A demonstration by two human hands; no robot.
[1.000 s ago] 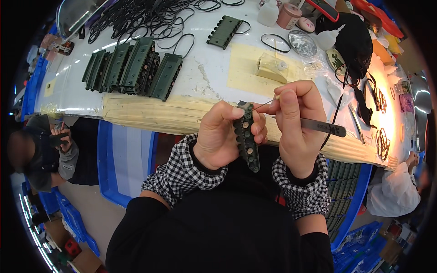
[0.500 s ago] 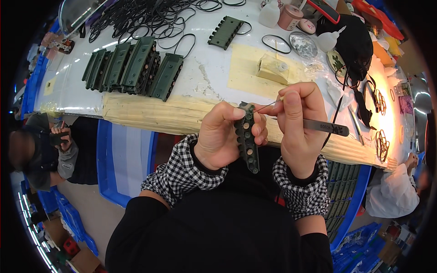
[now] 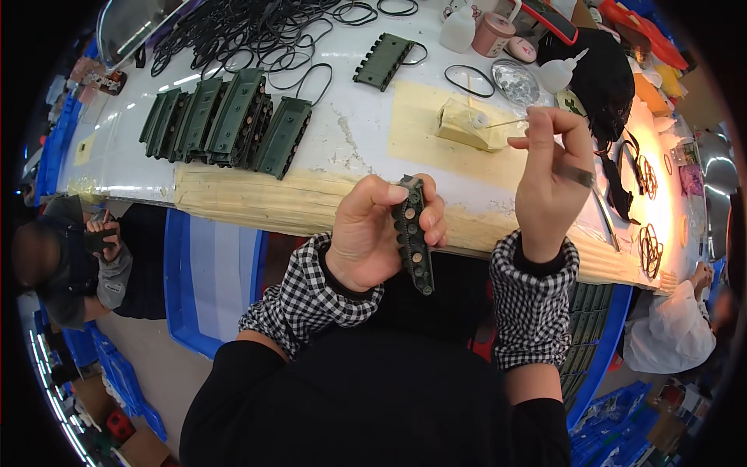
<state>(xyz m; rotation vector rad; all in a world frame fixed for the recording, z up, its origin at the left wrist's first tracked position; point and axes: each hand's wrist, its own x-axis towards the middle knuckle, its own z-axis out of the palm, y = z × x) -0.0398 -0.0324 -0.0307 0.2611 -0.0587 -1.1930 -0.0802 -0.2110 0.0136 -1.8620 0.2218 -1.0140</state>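
Note:
My left hand [image 3: 372, 227] is closed around a dark green toy tank hull [image 3: 418, 233], with a row of wheels along its side facing up. My right hand [image 3: 551, 175] pinches a thin stick [image 3: 507, 124] between thumb and fingers. The stick's tip is at the small white cup [image 3: 481, 121] on a yellow tape-wrapped block [image 3: 467, 134]. Tweezers [image 3: 574, 174] are also tucked in that palm, mostly hidden by the hand. Left of the hands, several similar green hulls [image 3: 233, 117] stand in a row on the table.
A tangle of black rubber bands [image 3: 233, 31] lies at the back left, near a single green hull [image 3: 383, 61]. White squeeze bottles [image 3: 556, 74] and a pink jar [image 3: 493, 33] stand at the back right. Blue crates [image 3: 177, 288] flank me below the padded table edge [image 3: 257, 198].
My right hand has moved away from the hull, up and right, carrying the stick to the white cup. My left hand has shifted slightly left and still holds the hull.

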